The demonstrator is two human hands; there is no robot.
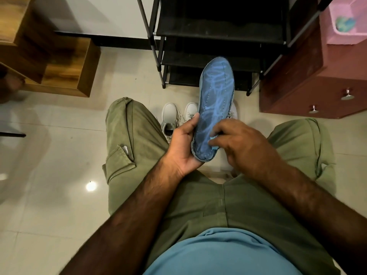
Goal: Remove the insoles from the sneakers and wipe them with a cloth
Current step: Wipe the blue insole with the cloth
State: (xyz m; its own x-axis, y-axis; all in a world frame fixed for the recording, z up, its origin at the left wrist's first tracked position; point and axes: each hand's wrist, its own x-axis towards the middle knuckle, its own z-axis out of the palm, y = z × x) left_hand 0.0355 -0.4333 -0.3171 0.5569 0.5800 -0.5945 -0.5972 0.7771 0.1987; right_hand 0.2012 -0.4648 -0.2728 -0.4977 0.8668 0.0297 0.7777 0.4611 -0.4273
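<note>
I am in a home, by the place for shoes. The shiny cream tile floor (49,195) is under me. A black metal shoe rack with cloth shelves (218,30) stands ahead, with white lace-up sneakers (169,116) on the floor near it. A brown wooden cupboard (65,72) is on my left. A dark red cupboard with silver knobs (297,80) is on my right, and a pink plastic basket (349,8) sits on it.

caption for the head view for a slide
Left hand holds a blue patterned fabric insole; right hand touches its heel end.
</note>
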